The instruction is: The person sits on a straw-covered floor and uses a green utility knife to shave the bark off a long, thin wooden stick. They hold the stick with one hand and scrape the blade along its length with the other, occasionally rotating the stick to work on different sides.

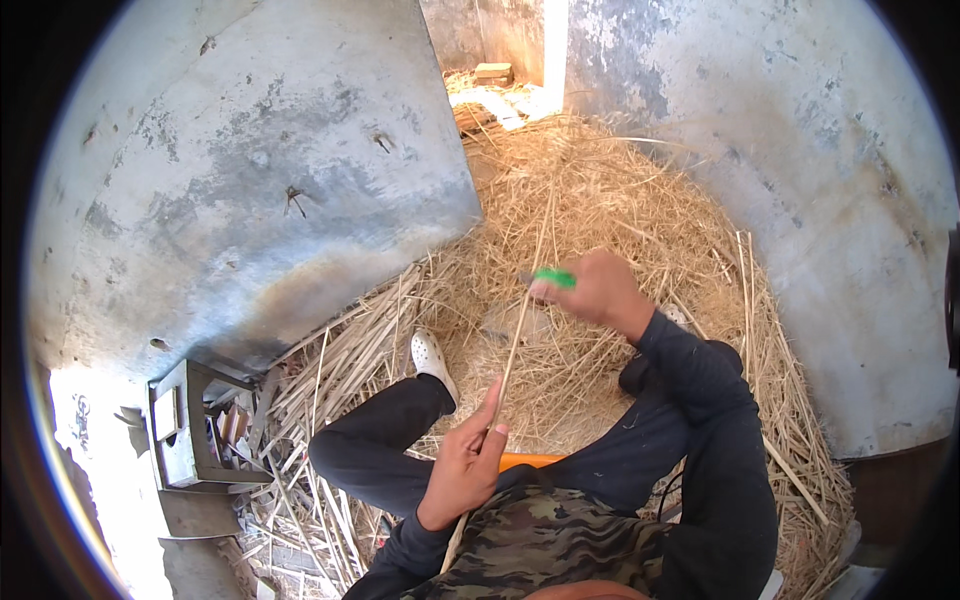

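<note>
My left hand (464,465) is closed around a long, thin, pale bamboo strip (516,348) in front of my belly. The strip slants upward and away from me, and its lower end passes under my forearm. Farther out, my right hand (604,290) grips a green-handled knife (555,278), slightly blurred. The knife's short dark tip is at the strip, but I cannot tell whether its edge touches. Fingers of the right hand lie close beside the strip, partly hidden.
Straw-coloured shavings (610,190) cover the ground ahead. Split strips (350,350) lie in a pile at the left, near a wooden stool-like frame (190,450) with items inside. Grey walls (270,150) stand on both sides. A brick (493,73) lies at the far opening.
</note>
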Demonstrator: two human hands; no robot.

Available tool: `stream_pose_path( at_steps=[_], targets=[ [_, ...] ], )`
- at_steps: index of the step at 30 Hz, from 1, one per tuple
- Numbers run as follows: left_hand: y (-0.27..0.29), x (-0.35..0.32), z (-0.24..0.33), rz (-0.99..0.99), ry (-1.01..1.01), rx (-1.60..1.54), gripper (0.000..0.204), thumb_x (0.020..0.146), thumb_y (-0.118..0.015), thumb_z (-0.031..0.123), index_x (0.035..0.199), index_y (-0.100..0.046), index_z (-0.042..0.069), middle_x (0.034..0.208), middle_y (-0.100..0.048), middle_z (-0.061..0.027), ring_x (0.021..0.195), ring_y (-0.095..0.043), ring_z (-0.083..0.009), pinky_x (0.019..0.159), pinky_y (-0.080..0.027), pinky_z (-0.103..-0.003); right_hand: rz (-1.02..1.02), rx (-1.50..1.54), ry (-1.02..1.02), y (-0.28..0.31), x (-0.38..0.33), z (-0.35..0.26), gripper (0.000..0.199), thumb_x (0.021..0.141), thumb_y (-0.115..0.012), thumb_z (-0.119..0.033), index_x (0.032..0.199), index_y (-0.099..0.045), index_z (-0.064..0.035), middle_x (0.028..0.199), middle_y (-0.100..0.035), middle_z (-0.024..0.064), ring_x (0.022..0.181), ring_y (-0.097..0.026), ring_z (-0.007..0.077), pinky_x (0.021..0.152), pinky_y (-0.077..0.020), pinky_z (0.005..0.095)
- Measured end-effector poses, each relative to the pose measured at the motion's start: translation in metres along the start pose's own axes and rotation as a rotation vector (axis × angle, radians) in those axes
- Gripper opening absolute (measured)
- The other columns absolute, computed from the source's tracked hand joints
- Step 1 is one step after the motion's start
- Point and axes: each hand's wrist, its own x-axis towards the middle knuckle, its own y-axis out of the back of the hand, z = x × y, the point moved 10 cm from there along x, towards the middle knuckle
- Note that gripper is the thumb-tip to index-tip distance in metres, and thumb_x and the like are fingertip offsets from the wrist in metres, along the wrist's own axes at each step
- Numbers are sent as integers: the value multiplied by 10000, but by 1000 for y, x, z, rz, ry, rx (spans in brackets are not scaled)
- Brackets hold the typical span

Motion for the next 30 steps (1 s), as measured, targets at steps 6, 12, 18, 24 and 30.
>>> stream_pose_path(
  at_steps=[6,12,18,24,30],
  targets=[
    [21,3,13,84,-68,369,531,893,-523,10,1412,-414,27,589,-519,-120,492,-451,-128,502,-365,-264,37,13,73,-11,-1,-31,785,781,-433,-814,607,-657,-82,449,-509,113,427,-560,270,442,-431,417],
    [25,9,41,154,-202,584,513,848,-542,3,1357,-480,15,565,-517,-172,454,-546,-314,467,-413,-364,-17,47,219,-20,-8,-61,744,761,-492,-791,594,-652,-85,451,-510,107,417,-545,281,422,-416,394],
    [27,9,43,145,-196,554,520,834,-549,-8,1350,-485,9,527,-493,-176,434,-543,-321,448,-403,-371,82,-17,-108,-14,35,7,714,771,-512,-772,595,-635,-91,448,-499,94,406,-514,252,409,-381,403],
    [26,-1,14,97,-44,477,520,850,-540,13,1366,-469,21,543,-483,-195,437,-526,-324,464,-402,-365,14,28,70,-49,12,-5,807,781,-405,-831,546,-590,-82,407,-449,67,378,-494,226,391,-375,377],
    [27,1,29,85,-126,482,518,850,-531,1,1363,-463,2,546,-476,-193,430,-518,-311,463,-399,-358,66,-91,61,-4,39,12,744,817,-446,-767,541,-606,-96,438,-494,72,381,-484,255,398,-375,389]
  ],
)
